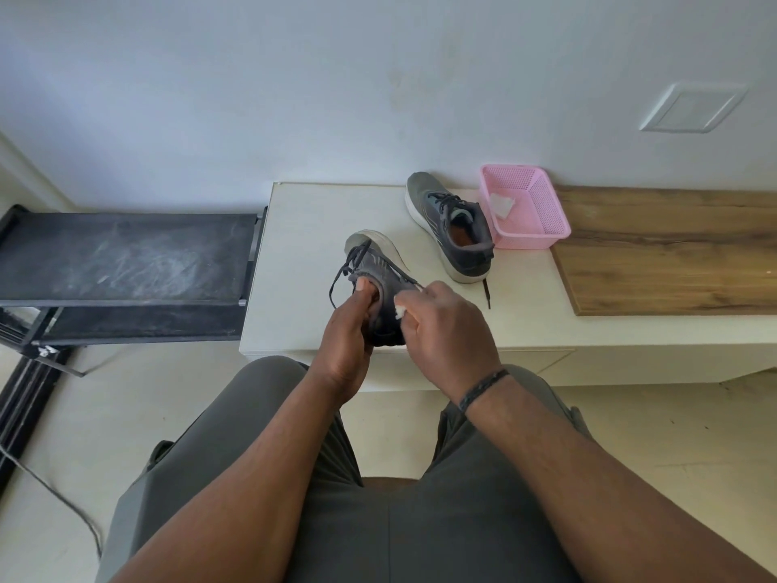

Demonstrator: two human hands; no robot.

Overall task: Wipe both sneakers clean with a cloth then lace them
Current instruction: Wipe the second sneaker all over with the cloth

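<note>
A grey sneaker (375, 263) with loose dark laces is tilted on its side above the front of the white bench (302, 229). My left hand (347, 330) grips its heel, thumb inside the opening. My right hand (445, 326) presses a small white cloth (399, 311) against the sneaker's side near the heel; most of the cloth is hidden in the fist. The second grey sneaker (450, 229) stands upright further back on the bench, its lace end trailing toward the front.
A pink plastic basket (534, 229) holding a white cloth stands right of the second sneaker, against the wall. A wooden board (672, 254) covers the bench's right part. A dusty black rack (126, 258) stands at the left. My knees are below the bench edge.
</note>
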